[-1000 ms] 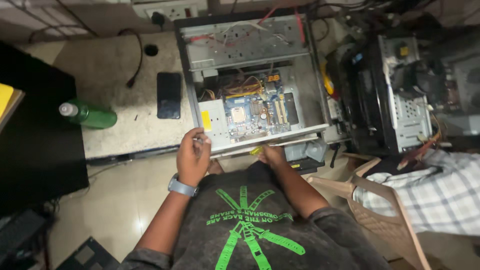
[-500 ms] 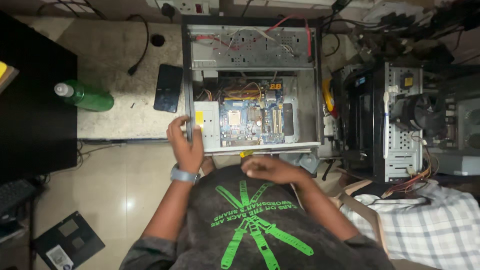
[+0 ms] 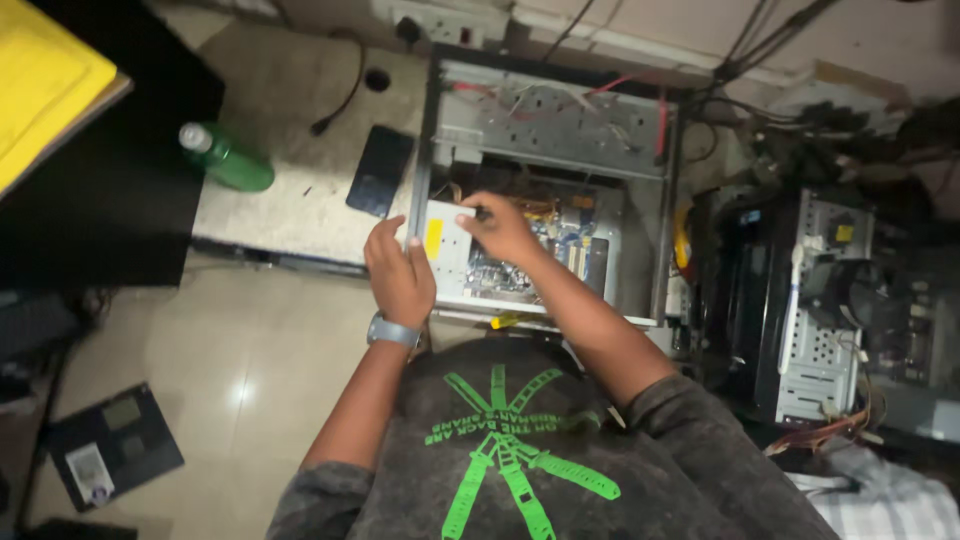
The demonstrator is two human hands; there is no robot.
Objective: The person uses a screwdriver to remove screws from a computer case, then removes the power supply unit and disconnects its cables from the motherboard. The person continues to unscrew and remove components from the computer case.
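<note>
- The right hand is curled closed around a thin dark tool, held above the pale metal box with a yellow sticker in the near-left corner of the open computer case; what kind of tool it is cannot be told.
- The left hand lies flat and open, fingers together, against the near-left corner of the case, a grey-strapped wristwatch on its wrist.
- Half a second ago the right hand rested at the case's near edge by the person's chest; it has since reached up into the case, while the left hand has stayed at the same corner.
- The case is a rectangular frame of dull grey sheet metal lying on its side, with a blue-green circuit board at its near end and red and white wires across a perforated plate at the far end.
- Left of the case, on the speckled stone slab, lie a flat glossy black phone and, at the slab's left edge, a green plastic bottle on its side.
- Right of the case stands a second opened tower with a punched metal panel.
- A dark flat device lies on the shiny tiled floor.
</note>
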